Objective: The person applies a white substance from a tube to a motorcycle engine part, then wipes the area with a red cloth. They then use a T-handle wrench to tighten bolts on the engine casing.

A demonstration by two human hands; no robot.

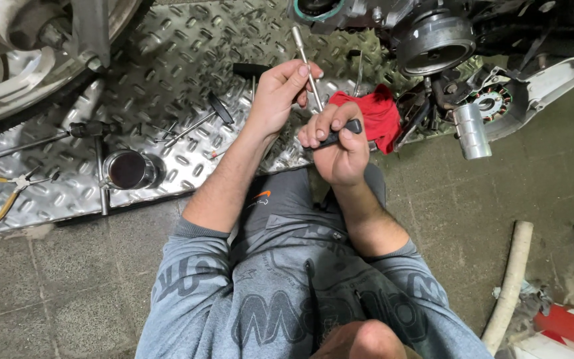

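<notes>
The left hand [279,93] pinches a metal rod [306,66] between closed fingers [303,72], just left of the red rag [375,114]. The right hand [340,147] wraps shut around the black handle [341,132] at the rod's lower end.

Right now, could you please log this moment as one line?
left hand: grips metal shaft | right hand: grips black handle | behind: red rag

Grey sweatshirt with dark printed lettering, sleeves pushed up the forearms.
</notes>
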